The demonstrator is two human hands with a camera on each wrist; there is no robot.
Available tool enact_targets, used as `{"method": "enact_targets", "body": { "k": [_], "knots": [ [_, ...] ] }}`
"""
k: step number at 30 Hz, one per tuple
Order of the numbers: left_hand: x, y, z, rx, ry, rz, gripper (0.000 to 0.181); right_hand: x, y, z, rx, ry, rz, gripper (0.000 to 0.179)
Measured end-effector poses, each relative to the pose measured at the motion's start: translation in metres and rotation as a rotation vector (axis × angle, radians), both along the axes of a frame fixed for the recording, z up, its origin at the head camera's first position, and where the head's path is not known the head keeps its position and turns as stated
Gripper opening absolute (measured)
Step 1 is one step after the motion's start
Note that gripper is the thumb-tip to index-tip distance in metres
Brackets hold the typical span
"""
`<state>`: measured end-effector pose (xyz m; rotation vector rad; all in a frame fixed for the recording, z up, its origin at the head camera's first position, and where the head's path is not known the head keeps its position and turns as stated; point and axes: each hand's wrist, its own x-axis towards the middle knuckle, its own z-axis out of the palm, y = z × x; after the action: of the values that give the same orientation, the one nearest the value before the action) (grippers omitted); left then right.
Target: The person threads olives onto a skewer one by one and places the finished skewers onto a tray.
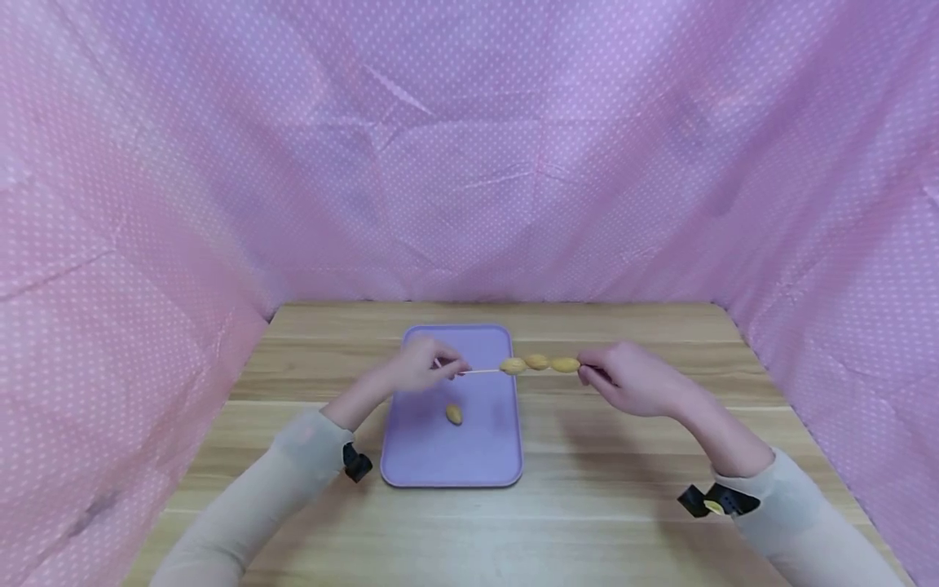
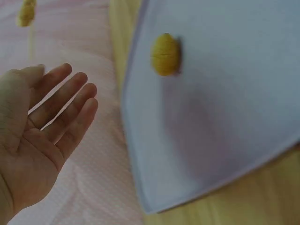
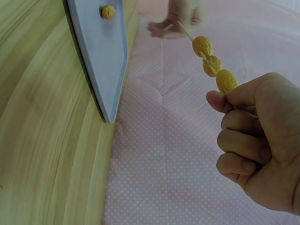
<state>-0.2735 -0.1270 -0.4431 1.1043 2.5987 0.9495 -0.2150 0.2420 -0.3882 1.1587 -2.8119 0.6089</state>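
A thin wooden skewer (image 1: 482, 371) runs crosswise between the two hands, with three yellow, wrinkled oval pieces (image 1: 537, 362) threaded along it. My right hand (image 1: 629, 377) grips its right end, thumb and index finger right against the last piece (image 3: 227, 81) and the other fingers curled in. At the bare left end, my left hand (image 1: 428, 364) pinches the tip between thumb and index finger; its other fingers (image 2: 70, 110) are loosely extended. Below the left hand, one loose yellow oval piece (image 1: 454, 414) lies on the purple tray (image 1: 469, 461).
The tray rests on a wood-grain table (image 1: 587, 522), left of its middle. A pink polka-dot cloth (image 1: 469, 163) hangs around the back and sides. Dark wrist cameras (image 1: 357, 463) are strapped over both pale sleeves (image 1: 814, 522).
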Motion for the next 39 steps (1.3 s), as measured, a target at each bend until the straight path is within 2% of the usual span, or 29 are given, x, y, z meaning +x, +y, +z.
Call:
{"method": "enact_targets", "body": {
  "k": [4,8,12,16,18,21,25,27,32,39],
  "knots": [
    [0.003,-0.003,-0.022,-0.122,-0.009,-0.073,0.019,0.000,0.003,0.002,0.009,-0.007,-0.004,0.030],
    [0.008,-0.004,-0.035,-0.204,0.010,-0.140,0.024,0.000,0.005,0.002,0.003,0.005,0.008,0.034],
    [0.010,-0.002,-0.041,-0.222,0.004,-0.166,0.018,0.001,0.007,0.001,-0.002,0.020,0.019,0.037],
    [0.008,-0.003,-0.041,-0.194,-0.030,-0.147,0.010,0.002,0.009,0.000,-0.010,0.019,0.015,0.037],
    [0.005,-0.004,-0.038,-0.153,-0.031,-0.128,0.010,0.002,0.011,0.000,-0.017,0.014,0.006,0.037],
    [0.000,-0.008,-0.027,-0.050,-0.037,-0.081,0.011,0.003,0.014,-0.001,-0.023,0.011,-0.006,0.036],
    [-0.005,-0.014,-0.005,0.107,-0.005,-0.010,0.014,0.003,0.016,-0.003,-0.022,0.020,-0.023,0.035],
    [-0.004,-0.016,0.007,0.160,0.043,0.018,0.017,0.003,0.015,-0.004,-0.030,0.022,-0.031,0.033],
    [0.002,-0.019,0.030,0.203,0.195,0.042,0.023,0.003,0.013,-0.004,-0.074,0.043,-0.049,0.029],
    [0.011,-0.013,0.042,0.209,0.286,0.028,0.021,0.002,0.009,-0.004,-0.117,0.086,-0.048,0.027]
  ]
}}
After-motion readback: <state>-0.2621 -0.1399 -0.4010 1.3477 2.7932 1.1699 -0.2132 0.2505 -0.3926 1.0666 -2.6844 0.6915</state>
